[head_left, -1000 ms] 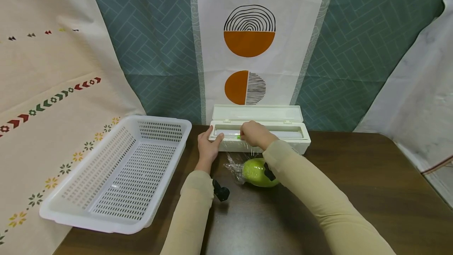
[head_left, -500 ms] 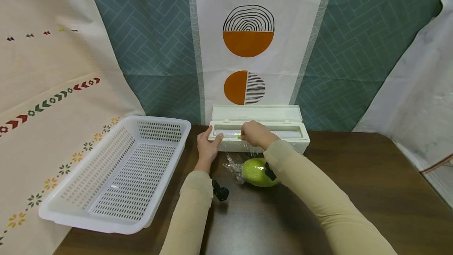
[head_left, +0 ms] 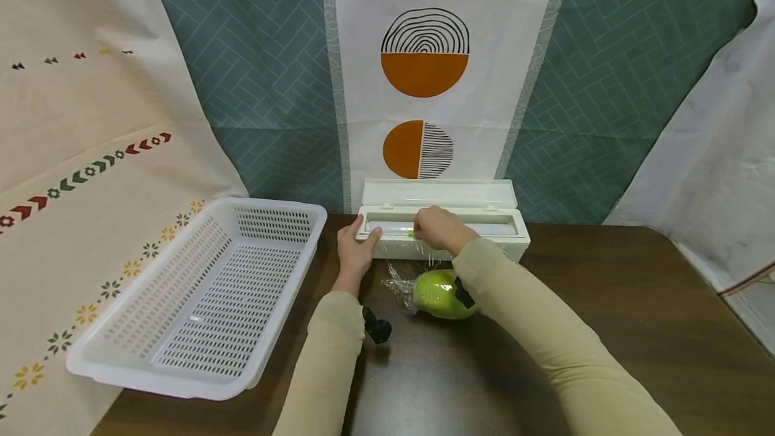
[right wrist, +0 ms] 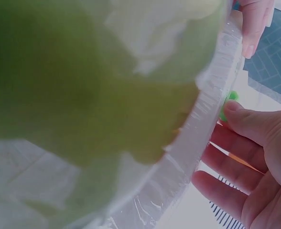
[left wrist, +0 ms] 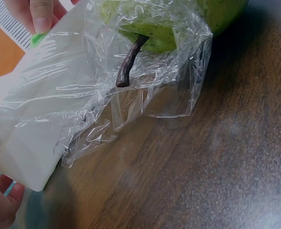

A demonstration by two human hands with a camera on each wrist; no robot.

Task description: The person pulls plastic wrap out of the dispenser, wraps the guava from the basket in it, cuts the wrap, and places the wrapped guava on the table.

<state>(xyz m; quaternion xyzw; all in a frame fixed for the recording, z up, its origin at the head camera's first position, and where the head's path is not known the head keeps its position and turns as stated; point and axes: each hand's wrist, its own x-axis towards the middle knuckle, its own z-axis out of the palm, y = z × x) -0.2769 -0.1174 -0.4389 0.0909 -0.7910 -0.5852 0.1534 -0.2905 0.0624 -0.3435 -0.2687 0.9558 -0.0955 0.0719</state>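
A white cling film dispenser stands at the back of the table, its lid raised and a roll inside. My left hand grips its left end, thumb on the front edge. Over the front edge, my right hand pinches a small green slider between thumb and fingers. Clear cling film runs down the dispenser's front to a green pear, which lies on the table partly wrapped. Its dark stem pokes out toward the left. My right sleeve hides the pear's right end in the head view.
To the left sits a large white plastic basket with slotted walls and nothing in it. Patterned cloths hang directly behind the dispenser. The brown wooden table extends to the right.
My right hand has shifted very slightly to the right along the dispenser's edge with the green slider. My left hand, the pear and the basket stay in place.
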